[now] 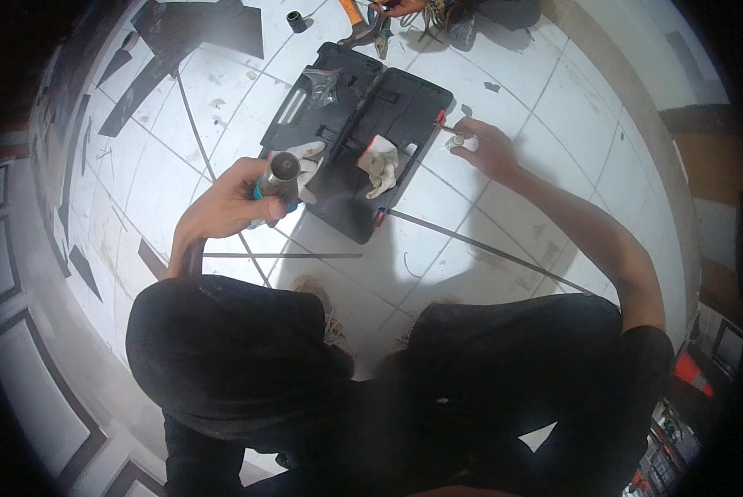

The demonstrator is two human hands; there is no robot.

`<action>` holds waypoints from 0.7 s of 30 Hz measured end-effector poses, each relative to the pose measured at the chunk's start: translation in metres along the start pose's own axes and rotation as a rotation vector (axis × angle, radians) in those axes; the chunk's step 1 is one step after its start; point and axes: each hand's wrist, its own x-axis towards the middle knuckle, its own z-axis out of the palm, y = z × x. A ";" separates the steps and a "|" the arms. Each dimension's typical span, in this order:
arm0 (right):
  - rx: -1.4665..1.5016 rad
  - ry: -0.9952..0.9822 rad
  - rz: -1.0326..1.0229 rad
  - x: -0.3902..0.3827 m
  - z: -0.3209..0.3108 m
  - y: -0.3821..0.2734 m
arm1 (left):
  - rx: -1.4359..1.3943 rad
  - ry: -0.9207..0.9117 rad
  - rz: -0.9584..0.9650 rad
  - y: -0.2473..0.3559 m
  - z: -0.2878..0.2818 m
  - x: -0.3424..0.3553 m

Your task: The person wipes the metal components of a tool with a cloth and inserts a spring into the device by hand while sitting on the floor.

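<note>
My left hand (235, 201) is wrapped round what looks like a heat gun (283, 171), with a teal body and a round metal nozzle turned up. Off to the right, my right hand (486, 151) pinches a small white piece (463, 143); a thin dark part sticks out by the fingertips, its kind unclear. Between the hands a black plastic case (338, 186) lies unfolded on the floor, with red latches along its right edge. A white work glove (380, 170) with a red cuff rests in it. Another white glove (308, 170) shows partly behind the heat gun.
Another person's hand (405, 7) is at the top edge, near an orange-handled tool (353, 15) and pliers (382, 43). A dark green cylinder (296, 21) stands beyond the case. Dark sheet scraps (197, 33) lie at far left on white tiles. Thin strips cross the floor.
</note>
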 end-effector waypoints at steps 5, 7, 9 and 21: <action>0.071 0.260 -0.201 -0.001 -0.013 -0.006 | -0.062 -0.052 -0.030 -0.005 -0.012 -0.011; 0.064 0.231 -0.061 0.004 -0.032 -0.024 | -0.013 -0.022 -0.014 0.001 -0.012 -0.016; 0.128 0.180 0.043 0.006 -0.063 -0.051 | 0.033 -0.013 0.007 0.003 -0.015 -0.016; -0.070 0.215 -0.770 -0.060 -0.176 -0.260 | 0.662 0.132 -0.118 0.130 -0.038 -0.062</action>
